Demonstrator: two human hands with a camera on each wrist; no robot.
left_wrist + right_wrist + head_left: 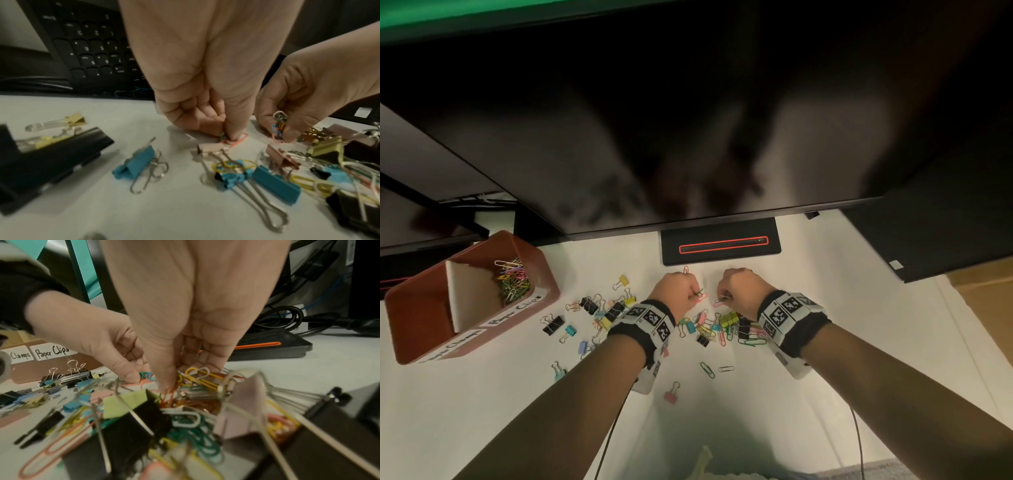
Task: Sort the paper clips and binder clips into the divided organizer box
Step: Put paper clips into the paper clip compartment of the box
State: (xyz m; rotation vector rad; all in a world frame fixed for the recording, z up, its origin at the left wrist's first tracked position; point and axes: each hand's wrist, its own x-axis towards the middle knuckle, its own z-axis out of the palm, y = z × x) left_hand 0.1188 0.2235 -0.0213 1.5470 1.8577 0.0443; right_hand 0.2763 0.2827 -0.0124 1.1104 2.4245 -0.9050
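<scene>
A red-brown divided organizer box (431, 308) stands at the left, labelled "Clamps" and "Paper Clips" (51, 352). Its right compartment holds a heap of coloured paper clips (512, 281). Binder clips and paper clips lie mixed on the white table, in a dense pile (729, 325) under my right wrist and scattered (599, 308) beside my left. My left hand (697, 294) pinches a green paper clip (222, 136) and touches a pink one (239, 140) lying on the table. My right hand (722, 298), close beside it, grips a small bunch of paper clips (278, 123).
A large dark monitor overhangs the far side, its black stand base (720, 245) just beyond my hands. A black keyboard (92, 48) lies behind at the left, and cables (287, 318) at the back right. Loose clips (707, 370) lie near the front edge.
</scene>
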